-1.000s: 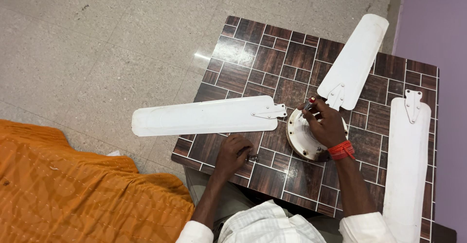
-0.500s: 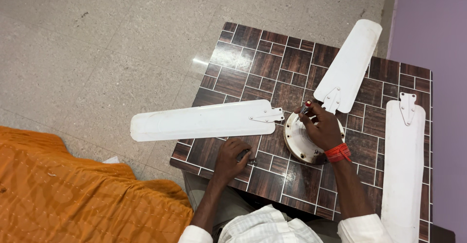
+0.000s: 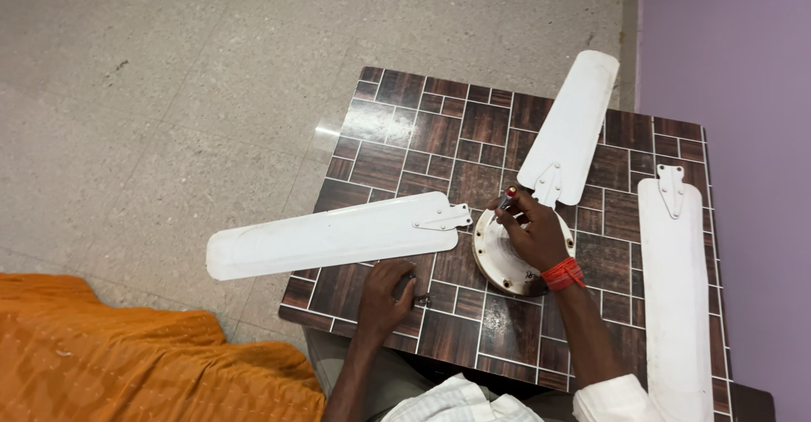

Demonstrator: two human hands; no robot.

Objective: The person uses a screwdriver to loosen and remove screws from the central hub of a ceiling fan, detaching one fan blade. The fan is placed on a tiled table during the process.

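Observation:
A round white ceiling-fan motor hub (image 3: 494, 257) lies on a small table (image 3: 397, 147) with a brown tile pattern. My right hand (image 3: 532, 232), with a red thread at the wrist, rests on the hub and grips a screwdriver with a red-tipped handle (image 3: 508, 197). One white fan blade (image 3: 325, 236) reaches left from the hub and past the table edge. A second blade (image 3: 570, 126) points up and to the right. My left hand (image 3: 384, 295) lies on the table near the front edge, fingers closed around small dark metal parts (image 3: 418, 298).
A third white blade (image 3: 676, 287) lies loose along the table's right side. An orange cloth (image 3: 127, 359) covers the lower left. A purple wall (image 3: 726, 42) stands at the right. Grey speckled floor (image 3: 169, 92) surrounds the table.
The whole scene has shifted left and down in view as the head moved. Both hands keep their places, the right on the hub and the left by the front edge.

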